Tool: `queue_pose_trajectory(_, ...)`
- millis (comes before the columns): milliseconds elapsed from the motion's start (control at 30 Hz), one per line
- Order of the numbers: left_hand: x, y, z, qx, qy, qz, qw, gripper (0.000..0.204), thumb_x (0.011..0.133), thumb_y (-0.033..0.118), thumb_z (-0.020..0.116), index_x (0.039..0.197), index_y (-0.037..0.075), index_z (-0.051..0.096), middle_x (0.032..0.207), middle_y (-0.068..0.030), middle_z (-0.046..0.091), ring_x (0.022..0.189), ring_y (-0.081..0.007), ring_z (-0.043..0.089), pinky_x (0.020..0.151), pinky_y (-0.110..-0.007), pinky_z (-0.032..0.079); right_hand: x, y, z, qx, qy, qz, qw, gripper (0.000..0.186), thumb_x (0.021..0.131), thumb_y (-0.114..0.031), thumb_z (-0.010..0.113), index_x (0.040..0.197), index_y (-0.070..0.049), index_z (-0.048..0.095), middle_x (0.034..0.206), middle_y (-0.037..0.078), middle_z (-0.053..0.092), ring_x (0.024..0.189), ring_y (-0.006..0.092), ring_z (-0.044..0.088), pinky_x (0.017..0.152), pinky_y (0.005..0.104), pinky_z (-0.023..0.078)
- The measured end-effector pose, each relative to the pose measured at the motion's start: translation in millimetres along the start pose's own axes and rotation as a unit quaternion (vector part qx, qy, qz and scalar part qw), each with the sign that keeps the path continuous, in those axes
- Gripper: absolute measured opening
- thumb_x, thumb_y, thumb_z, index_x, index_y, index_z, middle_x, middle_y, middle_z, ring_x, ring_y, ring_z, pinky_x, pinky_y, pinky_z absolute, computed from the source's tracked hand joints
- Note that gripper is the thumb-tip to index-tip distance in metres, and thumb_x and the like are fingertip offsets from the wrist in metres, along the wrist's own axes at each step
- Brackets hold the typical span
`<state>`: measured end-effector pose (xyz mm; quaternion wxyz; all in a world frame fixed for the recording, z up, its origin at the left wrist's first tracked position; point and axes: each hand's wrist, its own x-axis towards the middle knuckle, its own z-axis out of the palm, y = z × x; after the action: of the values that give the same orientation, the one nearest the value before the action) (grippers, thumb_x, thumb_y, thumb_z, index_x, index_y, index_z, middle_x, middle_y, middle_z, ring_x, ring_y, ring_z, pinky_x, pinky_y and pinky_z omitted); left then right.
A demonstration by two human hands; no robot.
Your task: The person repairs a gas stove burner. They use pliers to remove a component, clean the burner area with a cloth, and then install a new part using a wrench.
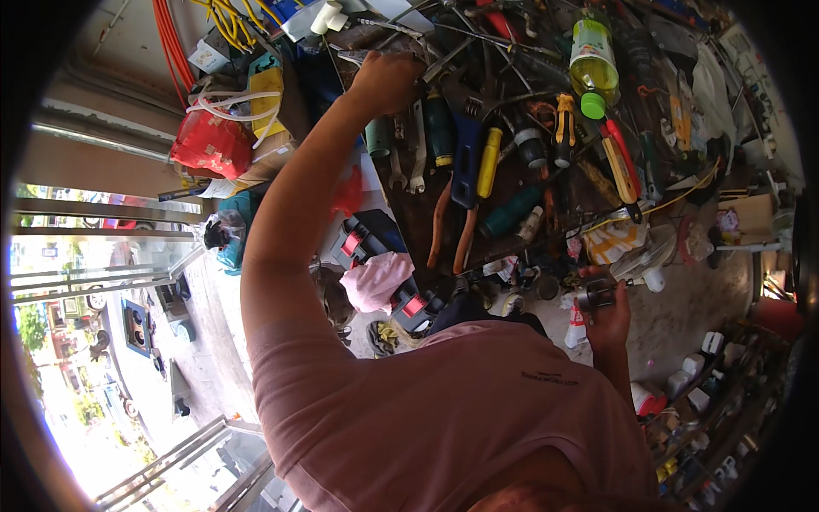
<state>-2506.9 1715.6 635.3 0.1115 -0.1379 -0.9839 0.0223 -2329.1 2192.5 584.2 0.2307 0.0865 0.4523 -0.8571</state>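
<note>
1. Pink shirt [444, 418] fills 6 o'clock, nearest the lens, and beyond it from 11 to 2 o'clock spreads the dark workbench [411, 218], crowded with tools
2. Left hand [386, 83], just short of 12 o'clock, is reached out at arm's length with its back up and fingers bent down into the clutter; the fingertips are hidden, so I cannot tell how far they are open or whether they grip anything
3. Right hand [607, 317], between 3 and 4 o'clock, is curled partly closed around a dark round metal part [595, 295], held up off the bench
4. For the reach, part the pile with the fingertips first, then draw any tool straight up; the spanner [418, 149] near 12 o'clock and the blue-handled adjustable wrench [466, 158] at 1 o'clock lie close enough to snag
5. Hold the metal part level and snug in the palm meanwhile, since it would probably roll if dropped, and mind the green-capped bottle [595, 64] between 1 and 2 o'clock
</note>
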Motion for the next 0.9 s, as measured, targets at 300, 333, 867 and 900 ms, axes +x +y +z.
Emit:
queue_pose_trajectory(300, -2, -2, -69, -0.075, -0.107, 0.025, 0.991, 0.021, 0.082, 0.025, 0.068, 0.102, 0.017, 0.068, 0.093, -0.0059, 0.069, 0.088, -0.027, 0.065, 0.075, -0.038, 0.051, -17, 4, -12, 0.007, -0.005, -0.007, 1.0, 0.051, 0.099, -0.046, 0.038, 0.123, -0.004, 0.053, 0.12, 0.01, 0.058, 0.1, 0.0201, 0.06, 0.076, 0.0364, 0.053)
queue_pose_trajectory(333, -2, -2, -76, -0.106, -0.1, 0.033, 0.989, 0.02, 0.083, 0.024, 0.067, 0.102, 0.017, 0.069, 0.093, -0.006, 0.069, 0.087, -0.0265, 0.065, 0.075, -0.037, 0.05, -20, 5, -15, 0.008, -0.002, 0.0, 1.0, 0.052, 0.1, -0.046, 0.037, 0.124, -0.004, 0.053, 0.121, 0.011, 0.058, 0.099, 0.0198, 0.06, 0.076, 0.0357, 0.053)
queue_pose_trajectory(867, -1, 93, -200, -0.534, 0.352, -0.195, 0.743, 0.017, 0.088, 0.014, 0.053, 0.088, 0.001, 0.063, 0.092, -0.0139, 0.07, 0.081, -0.0234, 0.069, 0.066, -0.031, 0.053, -89, -26, -128, 0.059, -0.075, 0.016, 0.995, 0.051, 0.098, -0.045, 0.041, 0.124, -0.002, 0.052, 0.122, 0.013, 0.057, 0.104, 0.0219, 0.059, 0.08, 0.0355, 0.052)
queue_pose_trajectory(900, -21, 107, -202, -0.525, 0.361, -0.193, 0.746, 0.02, 0.091, 0.016, 0.051, 0.096, 0.0, 0.062, 0.093, -0.0125, 0.069, 0.082, -0.0221, 0.069, 0.068, -0.03, 0.053, -93, -27, -138, 0.059, -0.079, 0.021, 0.995, 0.051, 0.098, -0.045, 0.042, 0.124, -0.002, 0.052, 0.122, 0.013, 0.058, 0.105, 0.0218, 0.059, 0.08, 0.0351, 0.052)
